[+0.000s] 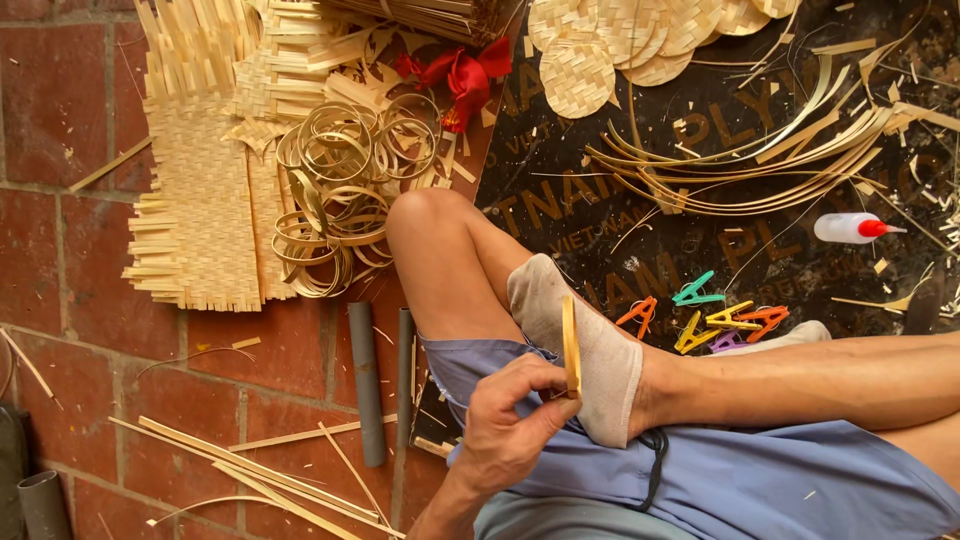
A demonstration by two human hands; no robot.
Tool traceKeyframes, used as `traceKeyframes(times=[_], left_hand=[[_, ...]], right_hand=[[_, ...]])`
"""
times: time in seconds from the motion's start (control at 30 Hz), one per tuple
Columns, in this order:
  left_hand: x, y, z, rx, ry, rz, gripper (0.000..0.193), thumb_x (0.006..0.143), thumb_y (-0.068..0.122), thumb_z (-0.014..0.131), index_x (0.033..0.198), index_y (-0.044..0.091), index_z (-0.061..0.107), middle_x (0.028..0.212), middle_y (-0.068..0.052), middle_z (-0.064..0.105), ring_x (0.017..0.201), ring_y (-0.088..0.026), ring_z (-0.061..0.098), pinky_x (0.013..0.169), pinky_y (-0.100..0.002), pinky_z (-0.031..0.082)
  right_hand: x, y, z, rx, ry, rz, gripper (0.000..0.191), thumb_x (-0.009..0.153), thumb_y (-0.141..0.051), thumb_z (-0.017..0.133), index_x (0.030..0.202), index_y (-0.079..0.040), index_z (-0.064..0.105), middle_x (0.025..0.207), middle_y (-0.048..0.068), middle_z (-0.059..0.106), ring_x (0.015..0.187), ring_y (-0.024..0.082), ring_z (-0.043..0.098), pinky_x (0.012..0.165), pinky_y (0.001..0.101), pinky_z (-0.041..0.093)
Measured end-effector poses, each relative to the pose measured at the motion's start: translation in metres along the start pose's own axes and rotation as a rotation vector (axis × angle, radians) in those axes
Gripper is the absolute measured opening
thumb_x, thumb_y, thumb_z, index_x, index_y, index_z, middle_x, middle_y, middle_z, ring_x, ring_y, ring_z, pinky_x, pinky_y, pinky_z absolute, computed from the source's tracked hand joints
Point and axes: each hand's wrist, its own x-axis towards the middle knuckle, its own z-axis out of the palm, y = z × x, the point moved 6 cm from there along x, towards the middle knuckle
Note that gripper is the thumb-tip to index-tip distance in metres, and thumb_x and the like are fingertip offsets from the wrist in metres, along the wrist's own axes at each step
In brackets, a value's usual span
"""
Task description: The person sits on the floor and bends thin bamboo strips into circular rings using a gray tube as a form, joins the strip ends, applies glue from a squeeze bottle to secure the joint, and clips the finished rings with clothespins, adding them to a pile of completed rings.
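matt bamboo strip, rough brick floor

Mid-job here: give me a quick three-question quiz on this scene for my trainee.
1. True or false: the left hand pinches a bamboo strip.
2. What colour is the cap of the glue bottle? A) blue B) red C) green
3. Fill in: right behind the strip is a pale ____.

Key: 1 true; 2 B; 3 sock.

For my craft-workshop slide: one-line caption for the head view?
Left hand pinches a bamboo strip above a socked foot, near bamboo rings.
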Motion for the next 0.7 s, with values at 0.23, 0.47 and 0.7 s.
traceKeyframes(times=[0.23,0.47,0.7], left_hand=[[0.005,-0.014,0.005,-0.003,0.063,-0.038,0.017,0.089,0.0,0.076,0.105,-0.002,0.07,0.092,-0.007,0.07,0.084,-0.015,0.065,0.074,-0.028,0.053],[-0.001,-0.059,0.012,-0.568,0.125,-0.43,0.024,0.091,0.003,0.075,0.113,-0.006,0.072,0.098,-0.005,0.075,0.087,-0.009,0.068,0.08,-0.025,0.057],[0.01,-0.053,0.014,-0.591,0.093,-0.431,0.025,0.093,0.001,0.074,0.116,-0.008,0.071,0.1,-0.006,0.074,0.088,-0.01,0.067,0.079,-0.025,0.056]], right_hand=[[0.014,-0.029,-0.006,-0.393,0.002,-0.079,0.028,0.075,-0.008,0.078,0.1,-0.008,0.065,0.089,0.001,0.063,0.084,0.013,0.062,0.076,0.0291,0.054],[-0.192,-0.022,-0.137,-0.863,1.043,0.577,0.029,0.1,-0.019,0.073,0.122,0.001,0.069,0.094,0.01,0.073,0.077,0.013,0.068,0.072,0.0278,0.055],[-0.279,0.071,-0.21,-0.587,1.304,0.54,0.075,0.097,-0.014,0.083,0.152,0.01,0.039,0.116,0.019,0.062,0.095,0.026,0.064,0.072,0.0333,0.054]])
